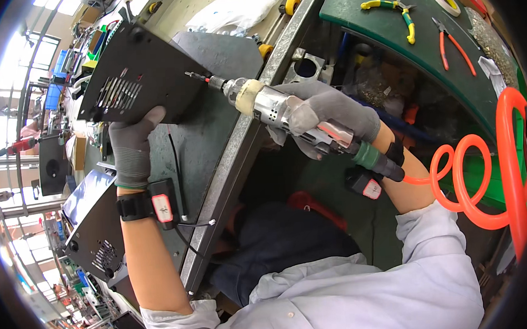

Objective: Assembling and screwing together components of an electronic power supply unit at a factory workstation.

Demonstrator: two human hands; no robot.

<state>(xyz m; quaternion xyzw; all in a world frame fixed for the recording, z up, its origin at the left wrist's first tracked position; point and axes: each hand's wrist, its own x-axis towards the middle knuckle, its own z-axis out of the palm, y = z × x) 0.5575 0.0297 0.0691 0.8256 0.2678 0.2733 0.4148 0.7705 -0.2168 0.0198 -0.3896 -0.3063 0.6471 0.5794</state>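
The left hand point(134, 138) pinches the black case point(159, 75) by its near edge. The case is tilted at the bench point(206, 140), left of its metal edge point(218, 193). The right hand point(334, 105) is curled around the driver point(270, 107). The long driver points up and left at the case, which the left hand is nearer to. I cannot tell if the tip point(196, 76) touches.

- Left hand point(134, 133): grey knit glove point(130, 154), ribbed cuff point(131, 171), green hem point(130, 187).
- Right hand point(331, 110): matching grey glove.
- Left strap point(134, 206) black; boxy black module point(168, 193), red-edged white label point(162, 208).
- Right strap point(396, 153) black, similar module and label.
- Pale grey shirt point(351, 296), small button point(290, 314), sleeves point(432, 233) ending short of wrists.
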